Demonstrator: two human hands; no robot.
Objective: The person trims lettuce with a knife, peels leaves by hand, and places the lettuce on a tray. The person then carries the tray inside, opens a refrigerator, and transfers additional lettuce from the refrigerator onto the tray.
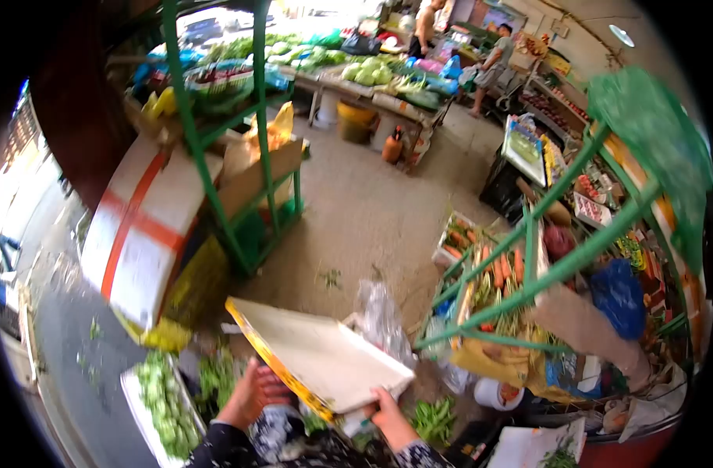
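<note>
A shallow white tray [317,351] with a yellow outer edge is held tilted at the lower middle, and its inside shows no contents. My right hand [391,417] grips its near right corner, thumb on the rim. At the tray's yellow side, my left hand [255,394] has its fingers partly behind the edge; whether they grip it I cannot tell. Left of my left hand lies a white box of leafy greens [165,405]. Green vegetables [433,420] lie on the floor to the right of my right hand.
A green metal frame [216,187] and a taped white foam box [142,226] stand at left. Carrots [501,269] lie within another green frame [559,273] at right. Vegetable tables [364,90] and two people [497,62] are farther back.
</note>
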